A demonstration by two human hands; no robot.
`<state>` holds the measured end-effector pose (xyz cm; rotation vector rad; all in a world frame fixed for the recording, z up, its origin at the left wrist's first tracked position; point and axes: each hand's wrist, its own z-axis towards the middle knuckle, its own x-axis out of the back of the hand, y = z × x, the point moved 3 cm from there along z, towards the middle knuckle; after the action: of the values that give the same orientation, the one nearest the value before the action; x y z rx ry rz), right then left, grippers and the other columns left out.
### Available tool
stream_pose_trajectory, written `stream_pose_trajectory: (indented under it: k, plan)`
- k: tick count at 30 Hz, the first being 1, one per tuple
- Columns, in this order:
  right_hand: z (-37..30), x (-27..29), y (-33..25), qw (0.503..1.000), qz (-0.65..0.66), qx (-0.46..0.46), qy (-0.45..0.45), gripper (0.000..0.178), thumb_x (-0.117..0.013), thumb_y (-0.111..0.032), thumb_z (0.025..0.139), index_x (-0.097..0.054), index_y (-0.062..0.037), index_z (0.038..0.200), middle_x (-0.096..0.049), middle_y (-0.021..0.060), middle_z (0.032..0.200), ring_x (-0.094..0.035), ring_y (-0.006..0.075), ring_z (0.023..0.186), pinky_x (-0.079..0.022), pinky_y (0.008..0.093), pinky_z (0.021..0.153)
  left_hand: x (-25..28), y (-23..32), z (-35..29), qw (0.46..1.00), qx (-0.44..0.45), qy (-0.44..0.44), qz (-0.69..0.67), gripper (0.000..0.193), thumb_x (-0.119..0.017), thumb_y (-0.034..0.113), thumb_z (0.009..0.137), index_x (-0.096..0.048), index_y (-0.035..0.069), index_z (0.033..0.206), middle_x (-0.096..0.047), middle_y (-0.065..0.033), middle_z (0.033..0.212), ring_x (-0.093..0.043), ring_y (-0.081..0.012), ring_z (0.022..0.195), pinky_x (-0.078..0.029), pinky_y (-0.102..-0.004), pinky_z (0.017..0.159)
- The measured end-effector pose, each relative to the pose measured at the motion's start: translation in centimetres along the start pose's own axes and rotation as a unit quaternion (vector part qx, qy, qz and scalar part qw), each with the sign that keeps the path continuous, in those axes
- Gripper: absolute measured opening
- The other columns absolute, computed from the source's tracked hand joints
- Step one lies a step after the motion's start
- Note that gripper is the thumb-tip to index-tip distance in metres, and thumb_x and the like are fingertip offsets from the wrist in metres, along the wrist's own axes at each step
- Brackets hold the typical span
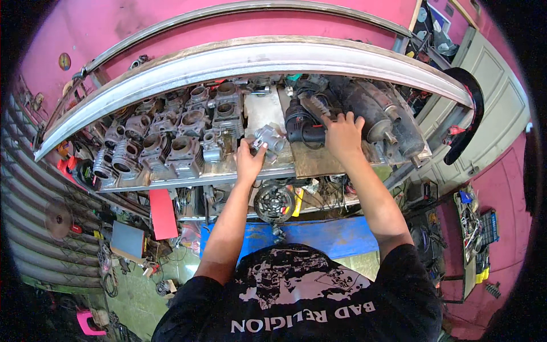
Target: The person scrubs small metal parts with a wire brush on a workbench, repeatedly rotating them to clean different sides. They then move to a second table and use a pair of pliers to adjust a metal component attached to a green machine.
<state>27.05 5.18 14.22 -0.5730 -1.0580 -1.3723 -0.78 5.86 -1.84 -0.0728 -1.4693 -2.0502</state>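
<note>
My left hand (pixel 249 163) grasps a small grey cast-metal engine part (pixel 270 138) just inside the front edge of the long metal-rimmed shelf (pixel 142 187), nearest room being a pale flat sheet (pixel 263 108) beyond the grip. To its right, my right hand (pixel 345 137), fingers spread, is at a grey-bristled brush (pixel 315 105) beside a black-and-red power drill (pixel 296 119); cannot tell whether it grips. Left of my grip, the shelf holds crowded grey metal cylinder blocks (pixel 182 148), bores upward.
</note>
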Motion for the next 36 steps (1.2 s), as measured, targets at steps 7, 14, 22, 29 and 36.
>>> stream_pose_trajectory:
  k: [7,14,22,29,36]
  plan:
    - [1.6,3.5,-5.9,0.980,0.186,0.046,0.053,0.049,-0.078,-0.032,0.083,-0.070,-0.0238,0.131,-0.066,0.0160,0.126,-0.053,0.0322,0.122,-0.038,0.0510,0.097,0.5,0.2,-0.3,0.999,-0.018,0.002,-0.038,0.040,-0.085,0.016,0.084,-0.058,-0.001,0.108,-0.072,-0.0130,0.101,-0.066,-0.0196,0.093,-0.051,-0.0336,0.086]
    - [5.9,-1.8,-12.1,0.923,0.177,0.239,-0.245,0.088,-0.089,-0.050,0.065,-0.058,-0.0255,0.144,-0.074,0.0135,0.114,-0.063,0.0350,0.116,-0.040,0.0571,0.090,1.9,4.2,-0.9,0.999,0.039,0.000,0.003,0.039,-0.085,0.018,0.082,-0.063,0.000,0.107,-0.071,-0.0158,0.097,-0.068,-0.0286,0.090,-0.052,-0.0395,0.085]
    - [4.6,-2.6,-11.3,0.917,0.278,0.144,-0.248,0.095,-0.086,-0.061,0.062,-0.057,-0.0209,0.143,-0.070,0.0140,0.128,-0.057,0.0395,0.122,-0.036,0.0592,0.099,4.3,9.0,3.7,0.965,-0.120,-0.023,0.234,0.036,-0.083,0.032,0.078,-0.072,0.006,0.100,-0.074,-0.0162,0.091,-0.069,-0.0363,0.094,-0.053,-0.0457,0.080]
    - [4.4,-5.3,-12.3,0.921,0.289,0.108,-0.237,0.062,-0.075,-0.059,0.080,-0.072,-0.0160,0.125,-0.071,0.0137,0.124,-0.053,0.0345,0.121,-0.032,0.0540,0.092,3.5,11.1,8.9,0.904,-0.097,-0.184,0.373,0.048,-0.086,0.047,0.071,-0.080,0.016,0.107,-0.076,-0.0177,0.101,-0.071,-0.0354,0.103,-0.049,-0.0561,0.096]
    - [1.1,-5.2,-12.0,0.954,0.289,0.045,-0.067,0.046,-0.077,-0.028,0.083,-0.071,-0.0187,0.128,-0.073,0.0044,0.122,-0.057,0.0262,0.114,-0.033,0.0524,0.090,6.3,10.2,5.6,0.982,-0.128,-0.026,0.133,0.050,-0.080,0.039,0.085,-0.072,0.000,0.116,-0.074,-0.0236,0.107,-0.072,-0.0403,0.098,-0.056,-0.0460,0.087]
